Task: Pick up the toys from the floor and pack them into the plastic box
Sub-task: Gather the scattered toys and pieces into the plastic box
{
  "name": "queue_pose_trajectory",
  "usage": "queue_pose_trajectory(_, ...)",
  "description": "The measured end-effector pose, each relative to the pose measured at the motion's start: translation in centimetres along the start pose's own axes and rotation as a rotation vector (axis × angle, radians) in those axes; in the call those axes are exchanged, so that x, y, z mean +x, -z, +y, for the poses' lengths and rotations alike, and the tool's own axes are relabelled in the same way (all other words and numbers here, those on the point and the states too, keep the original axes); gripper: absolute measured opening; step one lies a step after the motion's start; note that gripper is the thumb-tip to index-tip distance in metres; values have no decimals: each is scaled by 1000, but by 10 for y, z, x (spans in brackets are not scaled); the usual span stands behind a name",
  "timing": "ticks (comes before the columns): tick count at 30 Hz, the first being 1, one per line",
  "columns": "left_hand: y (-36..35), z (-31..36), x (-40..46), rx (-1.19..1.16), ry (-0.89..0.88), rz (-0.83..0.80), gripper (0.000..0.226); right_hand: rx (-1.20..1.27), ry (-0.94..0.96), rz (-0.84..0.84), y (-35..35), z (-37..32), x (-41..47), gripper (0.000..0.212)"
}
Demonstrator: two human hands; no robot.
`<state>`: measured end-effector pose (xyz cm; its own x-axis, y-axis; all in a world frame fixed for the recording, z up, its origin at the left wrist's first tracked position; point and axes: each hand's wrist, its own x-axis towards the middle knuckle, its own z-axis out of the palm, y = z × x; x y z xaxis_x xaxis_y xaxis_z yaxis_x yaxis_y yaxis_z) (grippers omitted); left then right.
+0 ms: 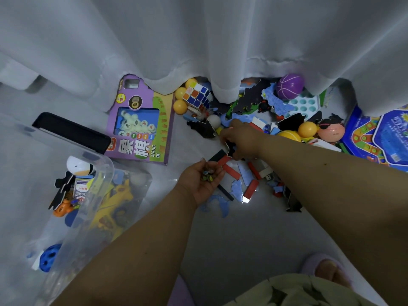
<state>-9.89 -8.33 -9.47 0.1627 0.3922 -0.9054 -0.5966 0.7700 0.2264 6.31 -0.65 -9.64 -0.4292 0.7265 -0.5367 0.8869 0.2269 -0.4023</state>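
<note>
Left hand is cupped palm-up around a bunch of marbles, basically a scoop, while the right hand pinches at small bits in the floor pile. Plastic box sits to the left, part full.

A single head-worn wide-angle view looks steeply down and forward, close over both arms. The left hand sits near centre, the right hand just beyond it, the floor beneath them.
</note>
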Motion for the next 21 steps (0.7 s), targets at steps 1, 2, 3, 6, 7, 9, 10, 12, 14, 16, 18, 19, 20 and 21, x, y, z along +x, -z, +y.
queue_pose_trajectory(1,0,0,0,2,1,2,41,45,3,4,1,0,-1,54)
queue_pose_trajectory(2,1,1,1,3,2,3,41,83,4,8,2,1,-2,53)
queue_pose_trajectory(3,0,0,1,5,3,3,41,112,-1,8,2,2,-1,51)
queue_pose_trajectory(6,1,0,1,3,4,3,41,230,-2,26,0,4,0,41)
queue_pose_trajectory(7,1,0,0,-1,6,7,40,299,5,49,0,5,0,36)
queue_pose_trajectory(9,0,2,-2,-13,12,11,40,479,-24,94,2,5,-2,29)
queue_pose_trajectory(10,0,3,-3,-21,12,9,40,572,-59,107,5,5,-5,29)
queue_pose_trajectory(12,-2,6,-8,-29,5,1,41,767,-134,131,10,3,-11,27)
queue_pose_trajectory(14,-6,10,-13,-38,-16,-12,41,1060,-203,142,14,-1,-17,28)
queue_pose_trajectory(16,-10,13,-20,-53,-39,-26,40,1338,-213,110,20,-9,-24,30)
queue_pose_trajectory(18,-15,15,-30,-67,-61,-50,39,1476,-174,94,27,-20,-32,30)
queue_pose_trajectory(19,-18,16,-36,-75,-69,-67,38,1519,-143,91,31,-26,-38,29)
queue_pose_trajectory(20,-20,16,-42,-80,-75,-85,37,1554,-114,88,35,-33,-44,29)
queue_pose_trajectory(21,-23,17,-50,-80,-79,-106,37,1581,-96,85,40,-40,-50,29)
